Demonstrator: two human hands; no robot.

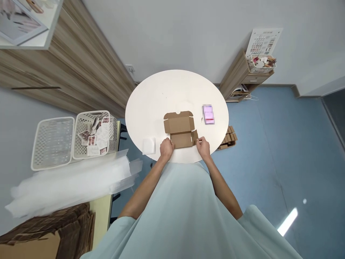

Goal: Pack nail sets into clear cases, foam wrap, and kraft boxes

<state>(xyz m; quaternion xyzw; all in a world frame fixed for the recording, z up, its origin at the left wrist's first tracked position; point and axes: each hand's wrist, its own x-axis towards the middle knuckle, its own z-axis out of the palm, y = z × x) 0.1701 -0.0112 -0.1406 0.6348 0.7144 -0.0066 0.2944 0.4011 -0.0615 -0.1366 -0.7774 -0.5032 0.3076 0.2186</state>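
Both our hands are occupied at a white oval table (151,97), where a brown cardboard box (181,139) lies open near the rim at our side, its lid folded back toward 12 o'clock. Our left hand (166,148) is closed on the near corner at the box's 7 o'clock; our right hand (203,146) pinches the side flap (195,136) at 4 o'clock. Sharing the tabletop, apart from the box, are a blurred pink packet (208,115) at 2 o'clock and a white square stack (148,146) at 8, near our left hand. Beyond the table, small brown boxes (229,137) sit low at 3 o'clock, a filled white basket (78,144) stands at 9, and white wrapping sheets (72,183) spread toward 8, with flattened cardboard (72,226) past them.
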